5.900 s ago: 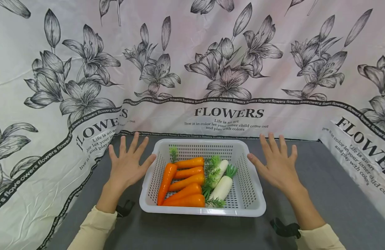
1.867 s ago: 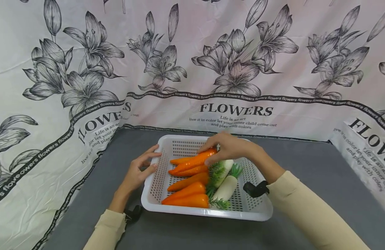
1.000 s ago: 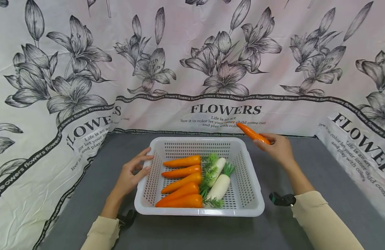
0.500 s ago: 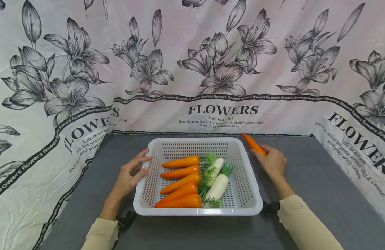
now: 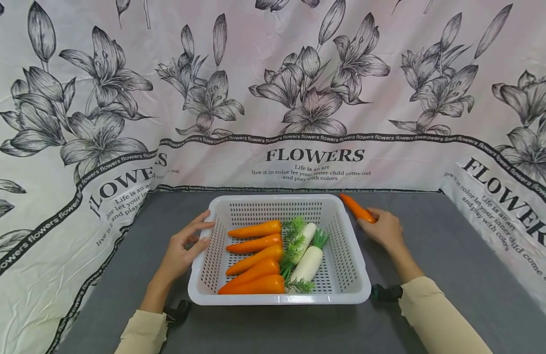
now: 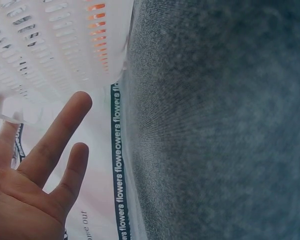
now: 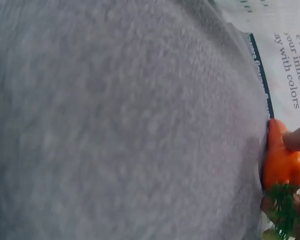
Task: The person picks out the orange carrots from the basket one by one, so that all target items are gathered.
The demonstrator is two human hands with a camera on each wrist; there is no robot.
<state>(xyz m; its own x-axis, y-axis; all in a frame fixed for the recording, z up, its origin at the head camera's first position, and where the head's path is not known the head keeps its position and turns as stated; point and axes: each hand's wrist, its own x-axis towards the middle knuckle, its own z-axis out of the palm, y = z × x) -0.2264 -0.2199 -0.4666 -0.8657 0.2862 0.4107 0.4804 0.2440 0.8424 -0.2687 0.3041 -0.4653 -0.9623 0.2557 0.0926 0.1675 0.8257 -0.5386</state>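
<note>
My right hand [image 5: 386, 230] holds an orange carrot [image 5: 354, 206] by its thick end, just beyond the basket's right rim. The carrot's tip points to the far left. In the right wrist view, that carrot [image 7: 284, 167] shows green leaves [image 7: 284, 210] and lies at the grey surface. My left hand [image 5: 177, 253] rests against the left rim of the white perforated basket [image 5: 279, 299]. Two straight fingers [image 6: 60, 135] stand out beside the basket wall in the left wrist view. Inside the basket, several carrots [image 5: 255, 259] lie beside two white radishes [image 5: 309, 265] with green tops.
The basket stands on a grey cloth-covered table [image 5: 432, 255]. Behind it and along both sides hangs a white cloth [image 5: 315, 167] with printed lilies and lettering. Dark straps [image 5: 385, 293] sit at the wrists.
My right hand took one carrot out of the basket, carried it right past the rim and lowered it to the table. My left hand moved onto the left rim and stayed there.
</note>
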